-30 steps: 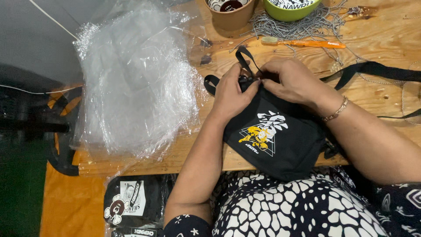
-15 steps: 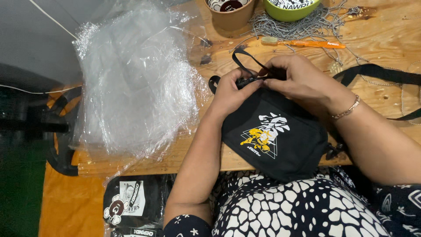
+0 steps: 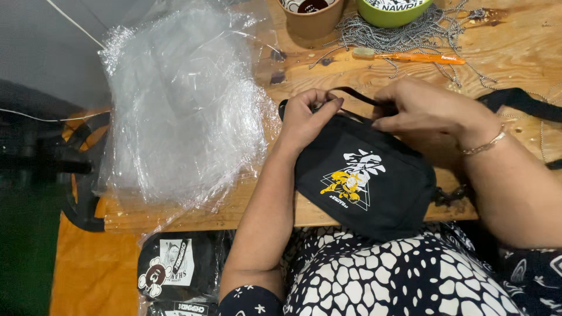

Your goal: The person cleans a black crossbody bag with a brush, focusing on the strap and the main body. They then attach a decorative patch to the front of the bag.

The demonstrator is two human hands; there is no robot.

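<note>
black pouch [image 3: 374,181] flat at table's [image 3: 515,52] near edge, overhanging lap, long axis left-right | left hand [image 3: 307,117] pinching strap [image 3: 357,93] at pouch's top left corner | right hand [image 3: 433,108] closed on strap, top right | strap taut between, both equally near

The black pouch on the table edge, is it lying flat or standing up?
Lying flat. The black pouch rests printed side up, overhanging the wooden table, with both hands at its top edge.

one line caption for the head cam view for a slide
Both hands, left hand and right hand, pinch a thin black strap at the top edge of a small black printed pouch on a wooden table.
</note>
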